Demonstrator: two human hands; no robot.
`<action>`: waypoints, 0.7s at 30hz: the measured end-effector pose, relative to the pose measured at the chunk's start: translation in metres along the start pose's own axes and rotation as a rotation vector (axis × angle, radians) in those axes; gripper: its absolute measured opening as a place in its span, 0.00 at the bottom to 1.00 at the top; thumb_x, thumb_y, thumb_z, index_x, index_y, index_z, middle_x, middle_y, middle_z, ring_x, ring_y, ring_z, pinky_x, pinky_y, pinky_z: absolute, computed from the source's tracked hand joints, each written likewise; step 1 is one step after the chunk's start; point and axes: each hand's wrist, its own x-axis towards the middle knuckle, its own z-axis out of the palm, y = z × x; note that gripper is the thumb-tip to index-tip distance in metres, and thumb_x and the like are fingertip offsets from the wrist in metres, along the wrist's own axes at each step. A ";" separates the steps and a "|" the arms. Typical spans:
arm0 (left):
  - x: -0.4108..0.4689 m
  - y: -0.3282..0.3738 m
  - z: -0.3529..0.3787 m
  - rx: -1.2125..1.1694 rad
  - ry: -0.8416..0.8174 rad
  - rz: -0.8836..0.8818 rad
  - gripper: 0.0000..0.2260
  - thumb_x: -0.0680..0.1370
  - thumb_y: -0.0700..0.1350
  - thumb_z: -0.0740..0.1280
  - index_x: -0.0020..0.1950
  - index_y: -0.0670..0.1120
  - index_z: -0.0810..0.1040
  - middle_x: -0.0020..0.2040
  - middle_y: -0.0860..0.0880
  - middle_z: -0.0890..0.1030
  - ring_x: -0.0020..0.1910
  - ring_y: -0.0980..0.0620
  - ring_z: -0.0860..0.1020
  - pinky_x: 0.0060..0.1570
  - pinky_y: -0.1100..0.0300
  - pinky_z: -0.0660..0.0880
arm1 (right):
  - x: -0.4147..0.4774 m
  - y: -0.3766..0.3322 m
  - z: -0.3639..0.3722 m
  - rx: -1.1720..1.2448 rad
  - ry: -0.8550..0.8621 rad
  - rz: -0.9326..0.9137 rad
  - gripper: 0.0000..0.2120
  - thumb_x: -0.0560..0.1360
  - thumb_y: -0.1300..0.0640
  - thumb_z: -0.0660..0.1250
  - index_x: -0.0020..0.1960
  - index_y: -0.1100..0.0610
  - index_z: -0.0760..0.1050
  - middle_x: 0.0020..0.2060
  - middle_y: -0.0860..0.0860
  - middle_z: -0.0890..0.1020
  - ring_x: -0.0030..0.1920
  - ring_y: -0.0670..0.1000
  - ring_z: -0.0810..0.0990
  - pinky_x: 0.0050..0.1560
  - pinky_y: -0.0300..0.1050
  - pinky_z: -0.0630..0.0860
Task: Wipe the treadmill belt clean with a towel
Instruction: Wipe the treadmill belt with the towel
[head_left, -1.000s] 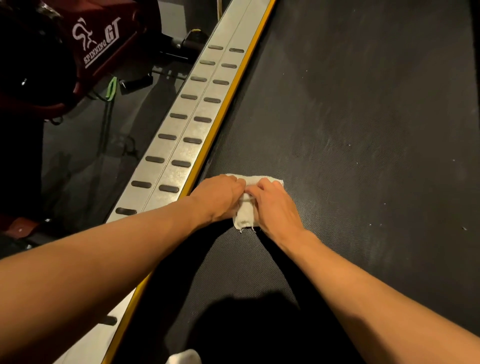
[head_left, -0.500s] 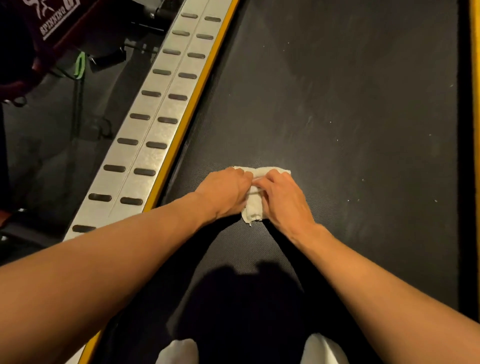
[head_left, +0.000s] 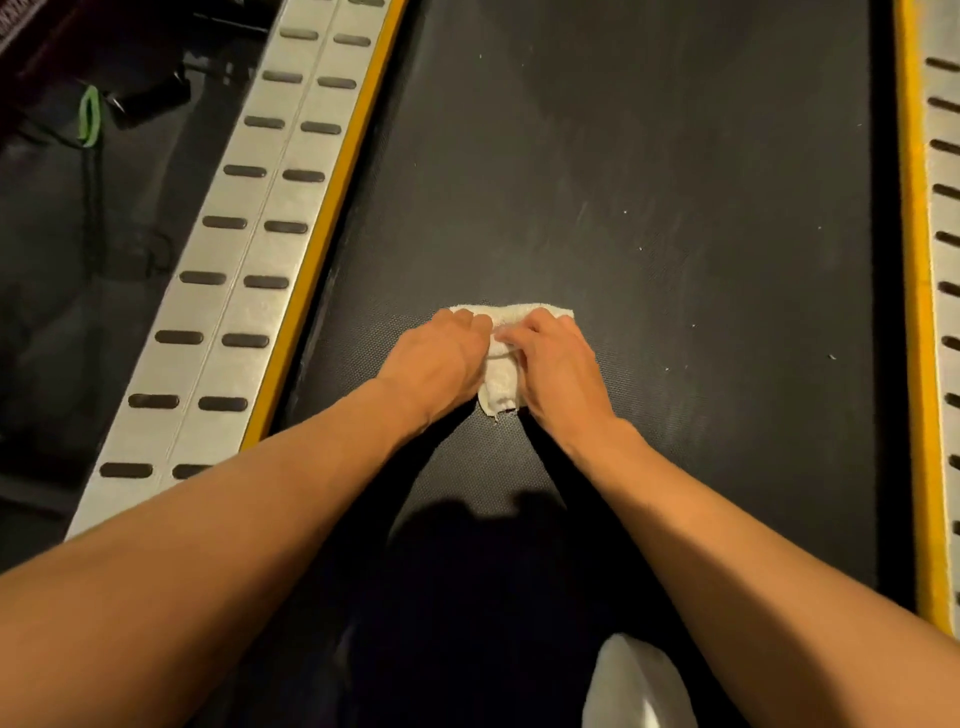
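A small folded white towel (head_left: 500, 382) lies on the black treadmill belt (head_left: 649, 182), left of the belt's middle. My left hand (head_left: 439, 361) lies on the towel's left part with its fingers curled onto the cloth. My right hand (head_left: 558, 366) covers the right part, fingers bent and pressing the cloth down. The two hands touch over the towel. Only the towel's far edge and a strip between the hands show. Small pale specks dot the belt to the right of the hands.
A silver side rail (head_left: 244, 260) with dark slots and a yellow strip (head_left: 332, 223) runs along the belt's left. A matching rail (head_left: 943, 260) borders the right. A green loop (head_left: 89, 115) hangs over the dark floor at left. A white shoe (head_left: 639, 686) shows at the bottom.
Both hands and the towel have slid right, away from the left rail and toward the belt's middle. The view swung right, bringing the right rail in.
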 end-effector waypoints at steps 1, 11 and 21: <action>0.005 -0.001 0.001 -0.020 0.039 -0.028 0.09 0.80 0.45 0.57 0.57 0.42 0.69 0.54 0.44 0.74 0.53 0.45 0.72 0.41 0.55 0.66 | 0.008 -0.001 -0.003 -0.010 0.004 0.017 0.18 0.75 0.66 0.61 0.62 0.55 0.77 0.55 0.55 0.75 0.55 0.56 0.72 0.51 0.49 0.70; 0.017 -0.011 0.020 -0.016 0.217 0.154 0.07 0.75 0.45 0.62 0.49 0.43 0.71 0.45 0.45 0.74 0.44 0.45 0.71 0.43 0.54 0.69 | 0.002 0.004 0.003 -0.086 0.013 0.032 0.12 0.77 0.64 0.60 0.55 0.55 0.79 0.52 0.54 0.77 0.52 0.55 0.74 0.48 0.47 0.67; 0.017 -0.009 0.033 -0.024 0.383 0.129 0.09 0.73 0.48 0.58 0.43 0.42 0.71 0.39 0.44 0.72 0.38 0.46 0.68 0.39 0.50 0.70 | 0.006 0.006 0.013 0.028 0.194 0.070 0.16 0.76 0.67 0.61 0.59 0.57 0.79 0.53 0.57 0.77 0.53 0.57 0.73 0.51 0.51 0.72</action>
